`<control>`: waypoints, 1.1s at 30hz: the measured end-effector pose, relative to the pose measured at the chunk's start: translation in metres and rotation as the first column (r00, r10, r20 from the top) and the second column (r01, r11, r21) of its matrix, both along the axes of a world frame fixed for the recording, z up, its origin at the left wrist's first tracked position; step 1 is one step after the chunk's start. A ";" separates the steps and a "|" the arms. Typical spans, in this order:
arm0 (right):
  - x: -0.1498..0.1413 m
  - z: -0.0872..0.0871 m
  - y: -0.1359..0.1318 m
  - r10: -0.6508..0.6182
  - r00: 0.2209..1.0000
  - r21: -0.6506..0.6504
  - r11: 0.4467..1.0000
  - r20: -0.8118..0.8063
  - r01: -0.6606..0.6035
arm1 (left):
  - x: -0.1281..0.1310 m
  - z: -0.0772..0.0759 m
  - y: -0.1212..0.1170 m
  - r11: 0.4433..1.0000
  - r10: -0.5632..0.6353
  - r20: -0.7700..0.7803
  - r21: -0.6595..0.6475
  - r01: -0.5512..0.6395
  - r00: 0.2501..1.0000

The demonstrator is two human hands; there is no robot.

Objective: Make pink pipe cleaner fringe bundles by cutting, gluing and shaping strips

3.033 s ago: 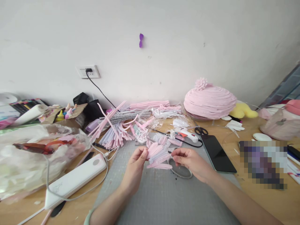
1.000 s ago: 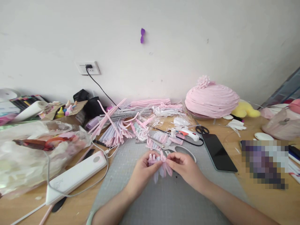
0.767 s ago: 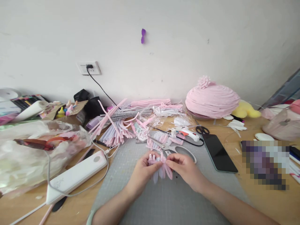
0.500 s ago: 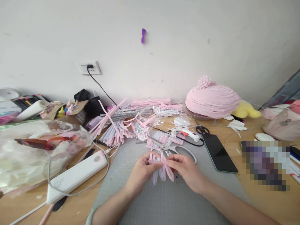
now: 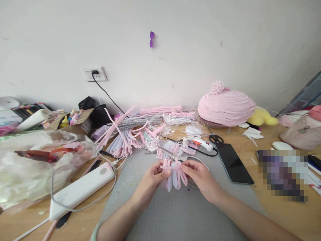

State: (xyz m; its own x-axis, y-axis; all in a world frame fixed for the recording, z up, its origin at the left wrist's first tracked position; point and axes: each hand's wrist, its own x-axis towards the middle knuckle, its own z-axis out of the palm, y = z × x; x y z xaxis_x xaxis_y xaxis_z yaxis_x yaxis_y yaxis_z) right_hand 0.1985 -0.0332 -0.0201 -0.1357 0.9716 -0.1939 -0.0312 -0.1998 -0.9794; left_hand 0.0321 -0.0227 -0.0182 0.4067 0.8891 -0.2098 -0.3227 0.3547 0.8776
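Observation:
Over the grey cutting mat (image 5: 175,214) I hold a small bundle of folded pink pipe cleaners (image 5: 175,174) between both hands. My left hand (image 5: 150,180) pinches its left end, and my right hand (image 5: 198,175) pinches its right end. A pink strand runs across the top of the bundle, and several loops hang down from it. Just behind the bundle lie scissors (image 5: 173,155), partly hidden by my hands.
A pile of pink and silver pipe cleaners (image 5: 130,134) lies behind the mat. A glue gun (image 5: 200,143), a dark tablet (image 5: 233,164) and a pink coiled dome (image 5: 225,107) sit to the right. A white power bank (image 5: 80,190) and plastic bags (image 5: 37,164) fill the left.
The bundle has turned so its loops hang downward, and both hands have risen slightly and pulled its top strand level. The scissors now lie more hidden behind my hands.

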 end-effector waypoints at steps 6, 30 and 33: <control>-0.001 0.002 -0.001 -0.011 0.999 0.035 0.999 0.038 0.010 | 0.002 0.000 0.000 1.000 0.006 -0.017 -0.015 -0.006 1.000; -0.002 0.004 -0.002 0.028 0.910 -0.146 0.984 -0.415 -0.097 | -0.001 0.001 0.000 0.999 -0.002 0.024 -0.051 0.003 1.000; -0.001 0.003 -0.001 0.004 0.918 -0.159 0.985 -0.398 -0.074 | -0.001 -0.002 0.000 1.000 0.012 -0.034 -0.007 -0.012 0.999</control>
State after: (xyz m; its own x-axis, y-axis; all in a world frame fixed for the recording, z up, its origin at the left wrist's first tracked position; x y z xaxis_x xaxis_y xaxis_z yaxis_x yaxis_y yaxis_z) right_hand 0.1979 -0.0337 -0.0169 -0.2718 0.9220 -0.2758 -0.3966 -0.3684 -0.8408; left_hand 0.0315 -0.0229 -0.0201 0.3884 0.8924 -0.2295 -0.2968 0.3570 0.8857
